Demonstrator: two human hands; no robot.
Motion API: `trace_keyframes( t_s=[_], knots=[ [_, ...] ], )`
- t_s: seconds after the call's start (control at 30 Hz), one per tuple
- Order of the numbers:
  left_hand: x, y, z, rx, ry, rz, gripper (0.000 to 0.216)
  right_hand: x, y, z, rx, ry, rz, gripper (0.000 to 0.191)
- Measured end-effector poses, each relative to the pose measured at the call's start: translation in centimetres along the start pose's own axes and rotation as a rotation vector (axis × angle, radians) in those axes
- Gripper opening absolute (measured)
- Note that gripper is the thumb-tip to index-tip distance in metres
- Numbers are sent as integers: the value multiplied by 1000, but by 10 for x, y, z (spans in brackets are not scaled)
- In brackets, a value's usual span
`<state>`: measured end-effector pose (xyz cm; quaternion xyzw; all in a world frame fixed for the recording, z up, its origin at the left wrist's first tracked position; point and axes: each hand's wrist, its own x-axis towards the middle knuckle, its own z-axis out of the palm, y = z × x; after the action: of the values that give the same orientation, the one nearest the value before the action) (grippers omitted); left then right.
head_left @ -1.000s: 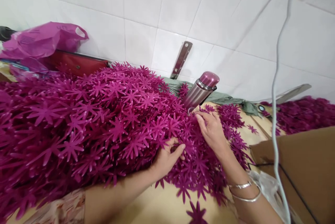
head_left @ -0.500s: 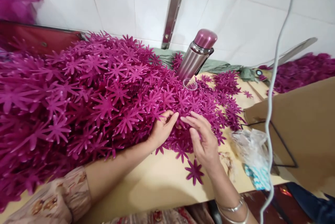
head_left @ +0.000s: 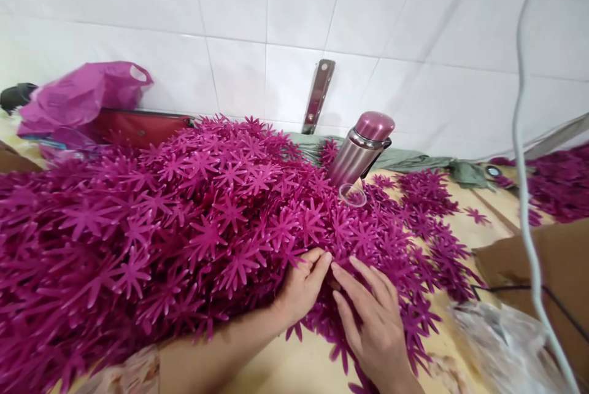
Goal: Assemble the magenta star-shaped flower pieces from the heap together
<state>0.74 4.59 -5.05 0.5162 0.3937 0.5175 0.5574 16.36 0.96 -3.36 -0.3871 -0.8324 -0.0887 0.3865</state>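
Amid magenta flowers [head_left: 232, 213], fingers [head_left: 318, 272]; pink bag [head_left: 87, 92], print blurred.

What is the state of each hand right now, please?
Left hand: closed in a pinch; whether it holds anything cannot be told.
Right hand: open, near magenta flower pieces.

Flower heap [head_left: 202, 216] and flask [head_left: 355, 158] block the back; bare table [head_left: 276, 366] in front seems passable.
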Motion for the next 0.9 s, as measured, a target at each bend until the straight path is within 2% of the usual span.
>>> trace_keyframes(
  t_s=[0.2,0.37,0.43,0.57,0.63,0.73,0.9],
  knots=[
    [-2,5,0,13,-76,9,37,-2,6,3,21,144,117,49],
    [-3,3,1,-17,-101,24,27,-9,12,11,171,143,254,32],
    [-3,0,2,-38,-87,23,25,-12,11,14,255,161,394,32],
    [-2,-3,2,-87,-94,20,22,-15,9,16,547,175,728,47],
    [-3,-4,2,-131,-97,-2,24,-15,11,16,655,185,817,43],
    [-3,-3,2,-195,-101,-28,30,-16,15,14,694,181,870,30],
    [-5,-1,1,-198,-121,-13,31,-14,16,10,602,131,856,21]
  ],
)
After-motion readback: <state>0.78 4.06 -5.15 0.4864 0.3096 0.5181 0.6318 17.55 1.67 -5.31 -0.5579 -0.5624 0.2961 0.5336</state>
